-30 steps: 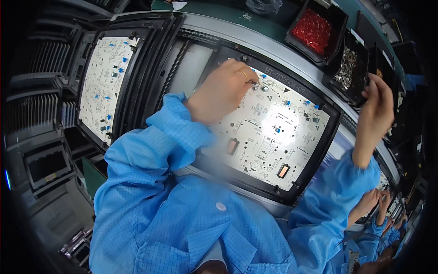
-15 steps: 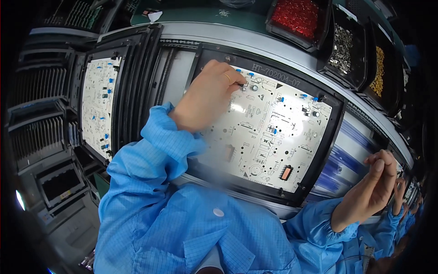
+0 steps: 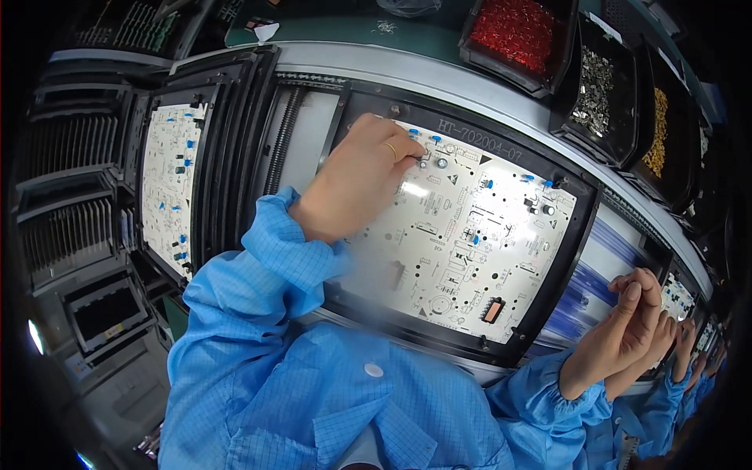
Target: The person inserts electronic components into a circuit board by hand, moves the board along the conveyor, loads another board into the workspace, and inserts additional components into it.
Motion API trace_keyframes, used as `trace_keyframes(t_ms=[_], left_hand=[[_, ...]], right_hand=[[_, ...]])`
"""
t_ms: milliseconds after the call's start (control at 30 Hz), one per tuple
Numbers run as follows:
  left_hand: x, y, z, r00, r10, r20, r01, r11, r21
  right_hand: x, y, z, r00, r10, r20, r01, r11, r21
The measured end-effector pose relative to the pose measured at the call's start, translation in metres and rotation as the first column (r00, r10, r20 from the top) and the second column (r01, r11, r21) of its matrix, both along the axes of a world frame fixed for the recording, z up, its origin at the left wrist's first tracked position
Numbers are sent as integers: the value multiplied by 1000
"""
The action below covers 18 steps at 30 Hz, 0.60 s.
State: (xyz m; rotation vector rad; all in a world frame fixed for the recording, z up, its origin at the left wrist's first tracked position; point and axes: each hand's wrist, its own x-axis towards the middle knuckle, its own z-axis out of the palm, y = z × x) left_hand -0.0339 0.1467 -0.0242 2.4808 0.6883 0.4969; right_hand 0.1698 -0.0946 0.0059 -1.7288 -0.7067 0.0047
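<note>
My left hand (image 3: 356, 176), a ring on one finger, reaches over a white circuit board (image 3: 384, 270) set in a black frame (image 3: 392, 98). Its thumb and fingers are pinched together at the board's upper left, beside a small round capacitor (image 3: 442, 163); whatever they grip is too small to make out. Blue disc components (image 3: 475, 240) and a dark chip with an orange top (image 3: 492, 311) stand on the board. My right hand (image 3: 615, 337) is raised right of the frame, palm up, fingertips pressed to the thumb. Anything in that pinch is hidden.
Black bins of red parts (image 3: 513, 35), silver metal pieces (image 3: 594, 90) and yellow parts (image 3: 656, 133) line the far right. Another framed board (image 3: 166, 192) stands left on the rail. A co-worker's hand (image 3: 662, 345) is just beyond my right hand.
My right hand has moved left and slightly down, its fingers still pinched. The left hand stays at the same spot on the board. The whole view has shifted slightly.
</note>
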Motion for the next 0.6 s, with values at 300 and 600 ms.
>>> trace_keyframes(t_ms=[300,600], left_hand=[[0,0,-2,1000,4,5,-3,1000,-17],[-6,7,-1,991,-125,-49,128,991,50]], right_hand=[[1,1,-4,1000,5,-30,-4,1000,28],[2,-1,-5,1000,-9,-21,9,1000,8]])
